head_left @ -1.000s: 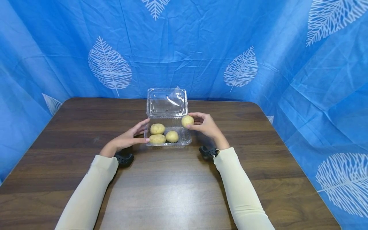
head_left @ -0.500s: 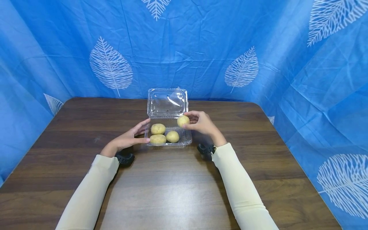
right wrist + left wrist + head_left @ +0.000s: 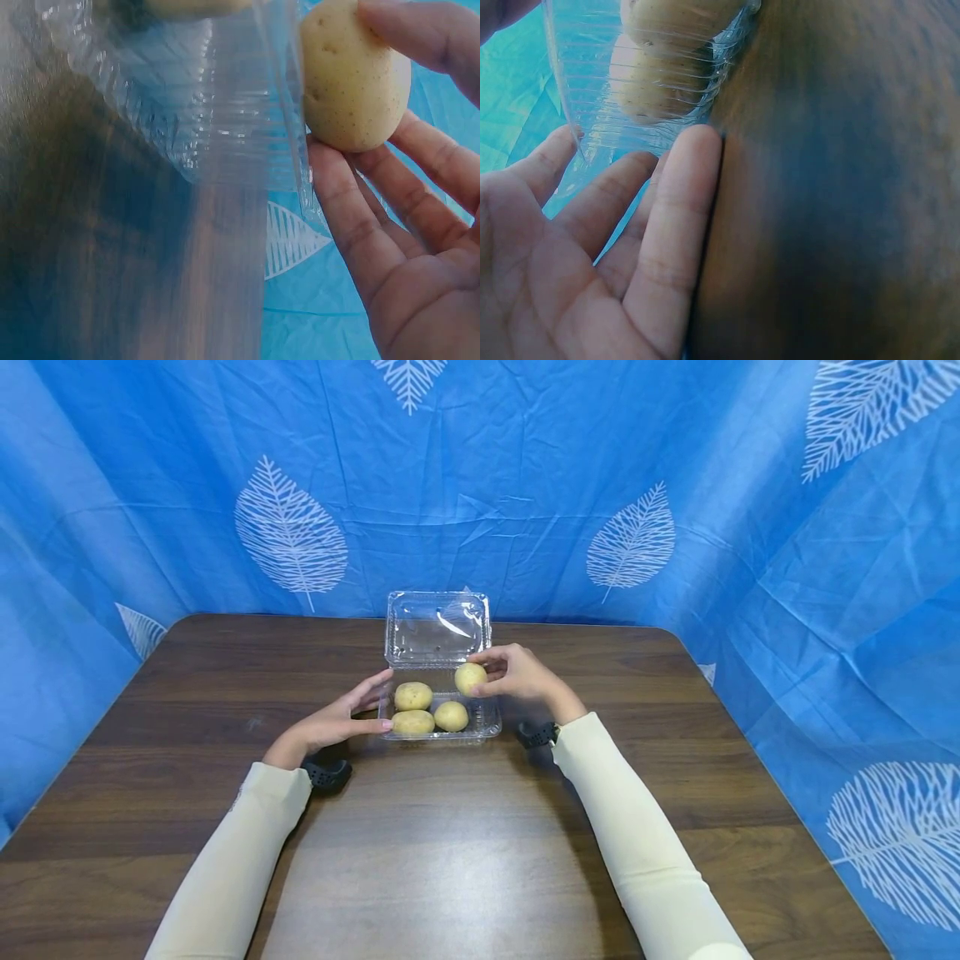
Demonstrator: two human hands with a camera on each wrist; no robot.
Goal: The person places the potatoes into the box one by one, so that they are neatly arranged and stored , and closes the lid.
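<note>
Head view, centre frame: pinches round pale-yellow potato [image 3: 468,679] in curled fingers of right hand [image 3: 521,677] above rectangular clear-plastic box [image 3: 487,724] holding three yellow potatoes [image 3: 451,717]; touches box's left end with spread fingers of left hand [image 3: 333,722].

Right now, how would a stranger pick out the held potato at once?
On the brown table sits a clear box with its lid raised. At the box's back right, the right hand holds the potato. It alone is held up; the other three potatoes lie inside.
</note>
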